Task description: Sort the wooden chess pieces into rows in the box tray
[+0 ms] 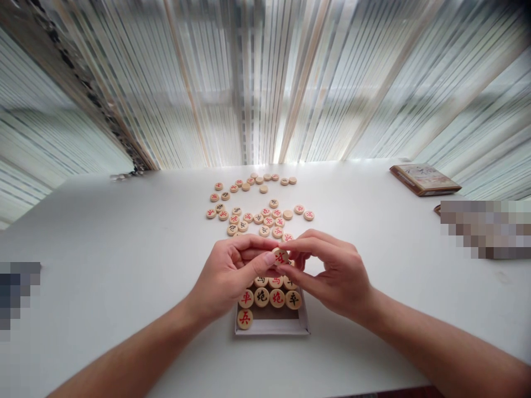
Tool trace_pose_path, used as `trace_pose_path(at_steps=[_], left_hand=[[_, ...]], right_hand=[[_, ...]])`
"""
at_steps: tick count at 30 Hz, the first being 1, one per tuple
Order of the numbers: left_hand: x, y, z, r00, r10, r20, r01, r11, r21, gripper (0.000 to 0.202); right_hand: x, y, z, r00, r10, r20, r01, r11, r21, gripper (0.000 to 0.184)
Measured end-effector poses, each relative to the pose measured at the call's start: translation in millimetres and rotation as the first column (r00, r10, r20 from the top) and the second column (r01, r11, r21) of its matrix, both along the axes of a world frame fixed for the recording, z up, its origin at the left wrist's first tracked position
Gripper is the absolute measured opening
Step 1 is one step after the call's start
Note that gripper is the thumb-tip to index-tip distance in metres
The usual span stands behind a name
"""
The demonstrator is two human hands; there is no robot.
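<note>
Both hands meet above a small shallow box (272,327) on a white table (124,249). My left hand (230,273) and my right hand (332,271) pinch one round wooden chess piece (281,256) with a red character between their fingertips. Inside the box lie several similar discs (269,297) in rows, marked in red or black. Beyond the hands, several more loose pieces (257,213) are scattered on the table.
A flat brown box lid or book (424,179) lies at the far right of the table. Striped curtains (265,83) hang behind the table's far edge. Blurred patches sit at the left and right edges.
</note>
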State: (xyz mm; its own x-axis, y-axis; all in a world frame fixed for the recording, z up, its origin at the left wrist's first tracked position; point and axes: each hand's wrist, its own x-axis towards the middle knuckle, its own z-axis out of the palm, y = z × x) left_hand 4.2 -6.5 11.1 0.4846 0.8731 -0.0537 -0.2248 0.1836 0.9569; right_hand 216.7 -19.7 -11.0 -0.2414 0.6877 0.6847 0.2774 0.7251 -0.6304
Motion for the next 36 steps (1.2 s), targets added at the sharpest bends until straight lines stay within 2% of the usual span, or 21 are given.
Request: trace_pose_path(at_steps=[5,11,17,22,28,32,36], left_hand=[[-1.3,0.8,0.5,0.999,0.007,-0.054,-0.010,0.999,-0.045,0.032],[-0.3,-1.1,-3.4,0.998,-0.031,-0.062,0.024,0.994,-0.104,0.036],[4.3,-2.8,-1.1,0.999,-0.049,-0.012,0.048,0.996,-0.078,0.033],[3.2,-1.9,0.4,0.994,-0.098,-0.046,0.096,0.994,-0.055,0.035],[-0.6,-3.6,0.9,0.994,-0.076,-0.081,0.069,0.994,-0.081,0.027],[1.4,-6.1,2.8,0.989,-0.050,-0.141,0.042,0.997,-0.059,0.030],[3.5,-7.2,3.4,0.984,-0.043,-0.171,0.037,0.999,-0.035,0.029]], right_hand=[[0.0,0.3,-0.3,0.999,0.030,0.022,-0.031,1.000,0.004,0.035],[-0.8,0.0,1.0,0.999,0.000,0.039,-0.002,0.998,0.056,0.044],[-0.8,-2.6,-1.3,0.994,-0.035,0.100,0.022,0.992,0.123,0.036],[-1.7,-3.9,0.1,0.986,-0.064,0.152,0.036,0.983,0.178,0.027],[-3.4,-6.9,4.3,0.977,-0.096,0.192,0.049,0.970,0.238,0.031],[-3.3,-9.6,6.3,0.964,-0.144,0.224,0.074,0.953,0.292,0.022],[-3.9,-10.5,8.3,0.958,-0.158,0.241,0.084,0.953,0.290,0.018]])
